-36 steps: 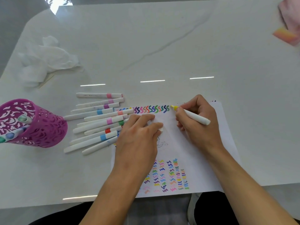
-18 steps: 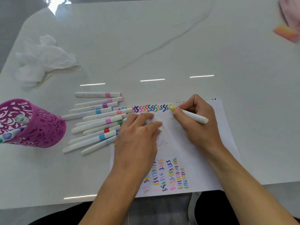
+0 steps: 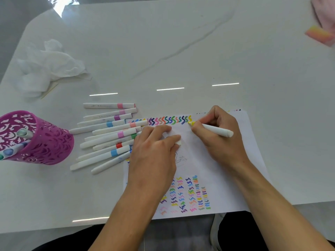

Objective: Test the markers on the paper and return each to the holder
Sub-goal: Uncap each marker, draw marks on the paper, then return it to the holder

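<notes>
Now a fresh yellow zigzag [image 3: 189,118] closes the right end of the top row of squiggles on the paper [image 3: 226,169]. A second ago I saw the tip only arriving there, with no yellow mark. The right hand [image 3: 219,140] has its grip clamped on the yellow marker [image 3: 216,131], tip touching the sheet just below the new mark. The left hand [image 3: 154,156] presses the paper flat, its grip curled round a small white cap [image 3: 178,142]. I judge this marker's test all but finished; capping and return to the purple holder [image 3: 45,142], at the left, come next. Loose markers [image 3: 108,140] lie between holder and paper. Surface: a glossy white veined table [image 3: 181,51], carrying crumpled tissue [image 3: 45,66] far left and a pink cloth [image 3: 326,13] far right.
</notes>
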Available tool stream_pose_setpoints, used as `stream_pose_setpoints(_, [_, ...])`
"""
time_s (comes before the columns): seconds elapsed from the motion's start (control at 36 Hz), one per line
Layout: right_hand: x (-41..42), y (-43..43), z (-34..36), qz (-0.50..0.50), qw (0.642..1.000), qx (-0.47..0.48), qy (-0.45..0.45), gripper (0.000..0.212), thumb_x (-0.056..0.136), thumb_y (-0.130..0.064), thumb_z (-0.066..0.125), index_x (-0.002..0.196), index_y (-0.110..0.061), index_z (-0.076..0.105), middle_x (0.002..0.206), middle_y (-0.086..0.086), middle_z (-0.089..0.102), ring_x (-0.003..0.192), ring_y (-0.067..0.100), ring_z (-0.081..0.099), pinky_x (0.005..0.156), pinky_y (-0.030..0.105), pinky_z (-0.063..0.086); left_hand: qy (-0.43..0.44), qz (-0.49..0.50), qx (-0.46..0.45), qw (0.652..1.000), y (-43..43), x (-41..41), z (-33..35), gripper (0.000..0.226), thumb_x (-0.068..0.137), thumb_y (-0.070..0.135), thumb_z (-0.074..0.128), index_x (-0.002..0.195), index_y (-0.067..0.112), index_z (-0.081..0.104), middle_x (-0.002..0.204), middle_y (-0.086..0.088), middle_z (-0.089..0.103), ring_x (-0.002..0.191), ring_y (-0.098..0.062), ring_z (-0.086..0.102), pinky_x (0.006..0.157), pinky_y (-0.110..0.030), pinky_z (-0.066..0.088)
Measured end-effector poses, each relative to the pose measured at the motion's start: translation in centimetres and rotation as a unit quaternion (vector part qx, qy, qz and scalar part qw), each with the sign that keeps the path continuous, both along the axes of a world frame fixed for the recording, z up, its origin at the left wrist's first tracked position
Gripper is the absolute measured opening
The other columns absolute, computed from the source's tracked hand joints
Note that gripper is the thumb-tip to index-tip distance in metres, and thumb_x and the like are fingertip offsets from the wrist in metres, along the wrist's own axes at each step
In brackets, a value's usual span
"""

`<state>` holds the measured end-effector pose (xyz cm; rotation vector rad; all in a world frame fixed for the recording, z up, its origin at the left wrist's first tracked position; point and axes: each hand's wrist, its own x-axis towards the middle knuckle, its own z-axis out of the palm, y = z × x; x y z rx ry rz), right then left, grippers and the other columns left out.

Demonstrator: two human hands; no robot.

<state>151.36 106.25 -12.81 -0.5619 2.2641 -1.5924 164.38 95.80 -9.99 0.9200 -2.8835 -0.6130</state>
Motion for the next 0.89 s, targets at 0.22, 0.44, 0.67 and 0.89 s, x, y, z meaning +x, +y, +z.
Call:
stream_pose_setpoints(0.22, [-0.1, 0.2, 0.5, -0.05, 0.992, -0.102, -0.06, 0.017, 0.076, -0.032, 0.07, 0.078, -0.023, 0.055, 0.064, -0.003, 0.063, 0.057, 0.017, 0.058, 0.05, 0.03, 0.048, 0.015, -0.003, -0.023, 1.0, 0.1, 0.1, -0.2, 0.025, 0.094, 0.028, 0.067, 0.117, 0.029, 0.074, 0.13, 0.009, 0.064, 0.12, -0.016, 0.05, 0.103, -0.033, 0.042])
stream_pose_setpoints(0.44, [-1.1, 1.2, 1.3, -0.099, 0.978, -0.168, -0.08, 0.016, 0.086, -0.012, 0.07, 0.087, -0.019, 0.056, 0.062, 0.0, 0.062, 0.05, 0.019, 0.058, 0.045, 0.025, 0.044, 0.035, -0.003, -0.025, 0.999, 0.3, 0.2, -0.4, 0.023, 0.094, 0.027, 0.066, 0.116, 0.027, 0.075, 0.128, 0.008, 0.065, 0.12, -0.016, 0.052, 0.103, -0.033, 0.041])
stream_pose_setpoints(0.67, [-0.3, 1.2, 2.9, -0.056, 0.984, -0.158, -0.062, 0.013, 0.086, -0.015, 0.08, 0.084, -0.016, 0.067, 0.066, -0.001, 0.068, 0.056, 0.015, 0.061, 0.051, 0.022, 0.048, 0.1, 0.015, -0.016, 0.995, 0.8, 0.3, -0.2, 0.021, 0.095, 0.022, 0.066, 0.114, 0.021, 0.075, 0.118, 0.006, 0.069, 0.11, -0.015, 0.059, 0.097, -0.03, 0.045])
stream_pose_setpoints(0.89, [1.3, 1.1, 5.0, -0.019, 0.981, -0.168, -0.093, 0.008, 0.088, -0.023, 0.076, 0.092, -0.016, 0.076, 0.071, 0.002, 0.073, 0.062, 0.02, 0.068, 0.057, 0.026, 0.053, 0.183, 0.082, 0.116, 0.973, 0.8, 0.6, 1.0, 0.022, 0.098, 0.035, 0.061, 0.118, 0.037, 0.07, 0.107, 0.023, 0.066, 0.089, 0.005, 0.061, 0.077, -0.007, 0.045])
